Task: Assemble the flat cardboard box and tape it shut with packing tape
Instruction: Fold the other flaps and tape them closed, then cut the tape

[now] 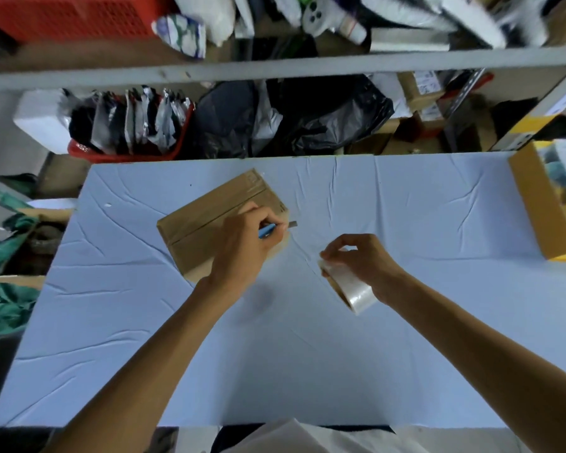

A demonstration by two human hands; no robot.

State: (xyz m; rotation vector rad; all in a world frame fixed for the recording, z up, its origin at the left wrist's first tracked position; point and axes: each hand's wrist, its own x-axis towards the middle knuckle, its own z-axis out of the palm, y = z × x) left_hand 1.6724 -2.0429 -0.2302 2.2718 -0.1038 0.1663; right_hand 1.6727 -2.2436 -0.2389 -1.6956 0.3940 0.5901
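Toward the far left part of the table [307,354] lies our cardboard box [206,220], already folded into shape, its long axis running from the near left up to the far right, with the closed flap seam along that same line. Our left hand [242,243] rests over the box's near right end, its fingers [268,220] closed around a blue-handled knife [276,228] whose short blade pokes out just past that end, toward the table's right edge. Our right hand [360,259] hangs just right of the box and nearer to us, fingers [332,255] pinched on the upper rim of the roll of packing tape [350,287], which is tilted and seems lifted off the cloth. Whether a clear strip runs from roll to box we cannot tell. We judge that the coming move turns on the gap between the two hands: the blade sits between the box end and the roll, so the left hand is the nearer one for cutting.
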